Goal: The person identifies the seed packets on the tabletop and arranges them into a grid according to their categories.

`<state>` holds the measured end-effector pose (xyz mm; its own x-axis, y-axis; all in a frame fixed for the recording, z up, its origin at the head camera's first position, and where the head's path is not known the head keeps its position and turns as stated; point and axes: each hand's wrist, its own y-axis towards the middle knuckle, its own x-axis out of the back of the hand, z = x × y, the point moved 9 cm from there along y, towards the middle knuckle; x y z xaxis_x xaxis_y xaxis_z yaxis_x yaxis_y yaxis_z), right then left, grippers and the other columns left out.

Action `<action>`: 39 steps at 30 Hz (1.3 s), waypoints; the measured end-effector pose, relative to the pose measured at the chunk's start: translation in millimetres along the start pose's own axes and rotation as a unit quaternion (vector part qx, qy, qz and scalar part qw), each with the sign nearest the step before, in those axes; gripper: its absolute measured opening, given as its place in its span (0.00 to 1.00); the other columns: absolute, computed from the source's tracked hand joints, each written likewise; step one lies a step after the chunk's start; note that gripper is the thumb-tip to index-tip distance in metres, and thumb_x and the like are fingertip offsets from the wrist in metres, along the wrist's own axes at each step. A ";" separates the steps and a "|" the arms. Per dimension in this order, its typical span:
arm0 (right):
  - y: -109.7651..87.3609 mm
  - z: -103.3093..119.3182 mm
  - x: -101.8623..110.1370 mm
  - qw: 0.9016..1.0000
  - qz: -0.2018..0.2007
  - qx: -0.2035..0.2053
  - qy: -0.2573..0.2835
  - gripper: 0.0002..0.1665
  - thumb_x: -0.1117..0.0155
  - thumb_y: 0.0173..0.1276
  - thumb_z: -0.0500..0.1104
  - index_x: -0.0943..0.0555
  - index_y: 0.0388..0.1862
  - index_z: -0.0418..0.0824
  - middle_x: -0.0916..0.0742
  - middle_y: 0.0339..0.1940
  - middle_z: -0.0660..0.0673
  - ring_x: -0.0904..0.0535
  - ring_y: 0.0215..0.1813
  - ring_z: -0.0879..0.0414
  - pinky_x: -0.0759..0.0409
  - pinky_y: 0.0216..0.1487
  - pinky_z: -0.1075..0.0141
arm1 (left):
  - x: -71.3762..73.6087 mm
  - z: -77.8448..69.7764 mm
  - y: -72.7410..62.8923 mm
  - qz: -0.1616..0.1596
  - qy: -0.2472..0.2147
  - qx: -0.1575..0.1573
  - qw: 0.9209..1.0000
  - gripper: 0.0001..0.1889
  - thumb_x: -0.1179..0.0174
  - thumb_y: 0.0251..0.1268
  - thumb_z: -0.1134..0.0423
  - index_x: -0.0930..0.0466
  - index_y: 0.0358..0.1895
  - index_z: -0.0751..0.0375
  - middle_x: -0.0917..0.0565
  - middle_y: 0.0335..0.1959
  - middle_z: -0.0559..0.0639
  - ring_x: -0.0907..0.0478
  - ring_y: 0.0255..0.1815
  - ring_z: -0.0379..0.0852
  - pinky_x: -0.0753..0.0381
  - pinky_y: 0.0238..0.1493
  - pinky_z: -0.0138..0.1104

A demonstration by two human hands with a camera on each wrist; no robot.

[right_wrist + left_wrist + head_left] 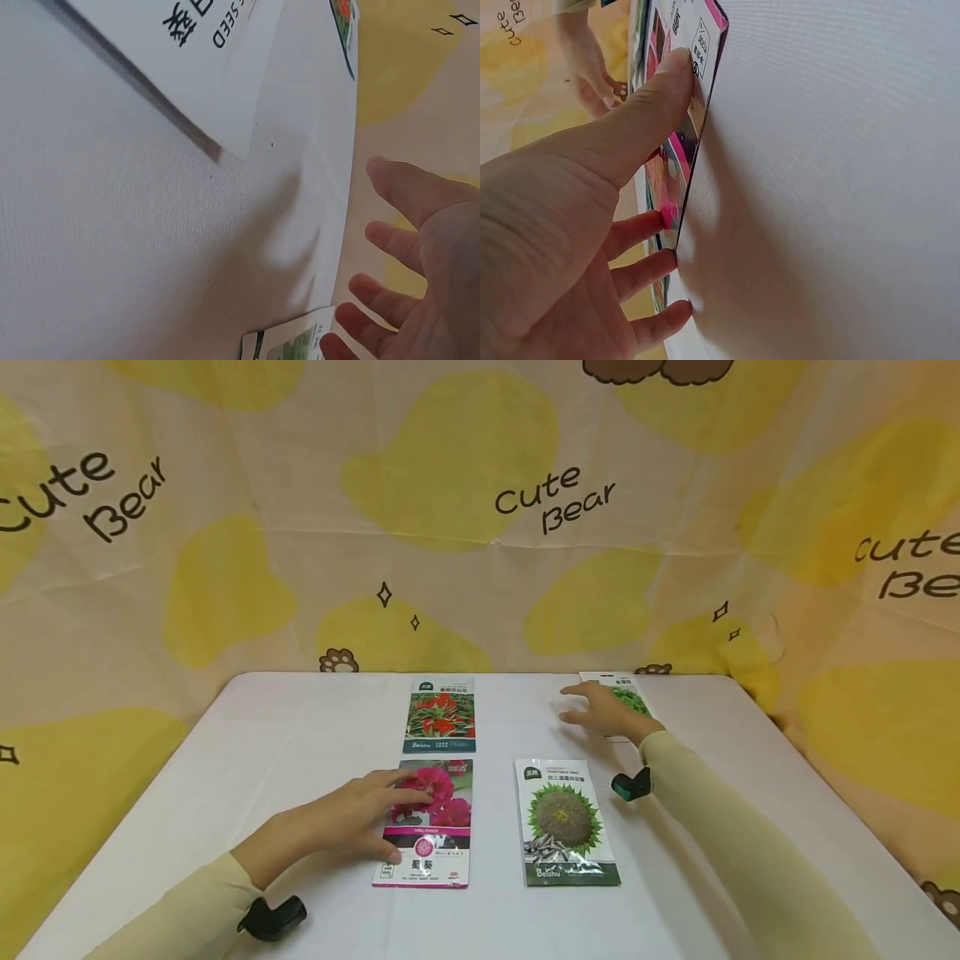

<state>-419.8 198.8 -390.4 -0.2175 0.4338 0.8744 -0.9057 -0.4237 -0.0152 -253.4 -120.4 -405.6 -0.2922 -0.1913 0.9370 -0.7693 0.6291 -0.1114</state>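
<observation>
My left hand (pixel 341 814) rests on the left side of a seed packet with pink flowers (pixel 442 856). In the left wrist view, the thumb (pixel 671 79) lies on the packet's face and the other fingers are spread near its edge. My right hand (pixel 607 710) is above the table, fingers apart and holding nothing. It partly hides a white packet with green leaves (pixel 632 700) at the back right. Closer to the front lies a sunflower seed packet (pixel 566 822); its white corner (pixel 217 112) shows in the right wrist view.
Behind the pink-flower packet lies another packet with red flowers (pixel 441 718). A white table (pixel 300 718) carries all the packets. Past its back edge hangs a yellow-patterned cloth (pixel 450 460). Each wrist wears a black device (pixel 273 918).
</observation>
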 end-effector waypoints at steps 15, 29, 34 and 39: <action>-9.7 -25.1 9.2 0.999 0.010 -0.032 0.001 0.36 0.39 0.75 0.48 0.33 0.75 0.32 0.32 0.77 0.28 0.41 0.79 0.29 0.41 0.77 0.34 | -0.1 1.2 -0.9 0.000 -0.002 0.005 1.000 0.42 0.23 0.47 0.39 0.27 0.70 0.39 0.34 0.77 0.61 0.36 0.75 0.66 0.30 0.68 0.66; -16.0 -44.7 17.3 0.997 0.019 -0.070 -0.006 0.38 0.41 0.77 0.52 0.37 0.78 0.35 0.36 0.78 0.26 0.45 0.79 0.27 0.43 0.76 0.31 | -0.1 0.5 -0.7 0.002 -0.004 0.004 1.000 0.42 0.23 0.47 0.40 0.27 0.70 0.40 0.34 0.77 0.62 0.35 0.75 0.66 0.30 0.68 0.66; -17.1 -48.8 21.3 0.997 0.011 -0.071 -0.008 0.36 0.41 0.77 0.50 0.35 0.77 0.36 0.34 0.77 0.26 0.43 0.78 0.26 0.41 0.74 0.30 | 0.4 -0.5 -0.3 -0.001 0.002 0.002 1.000 0.42 0.23 0.47 0.40 0.26 0.70 0.40 0.34 0.77 0.62 0.35 0.75 0.66 0.30 0.68 0.65; -19.5 -51.4 25.5 0.998 0.007 -0.068 -0.018 0.36 0.41 0.77 0.50 0.35 0.76 0.34 0.34 0.76 0.25 0.42 0.77 0.25 0.40 0.74 0.30 | 1.0 -1.8 -0.4 -0.001 0.004 0.001 1.000 0.42 0.23 0.47 0.40 0.26 0.70 0.40 0.34 0.76 0.61 0.35 0.74 0.66 0.29 0.68 0.65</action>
<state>-426.4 259.0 -392.8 -0.2188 0.3991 0.8904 -0.9442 -0.3170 -0.0899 -252.3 -119.5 -404.0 -0.2852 -0.1868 0.9401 -0.7708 0.6276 -0.1092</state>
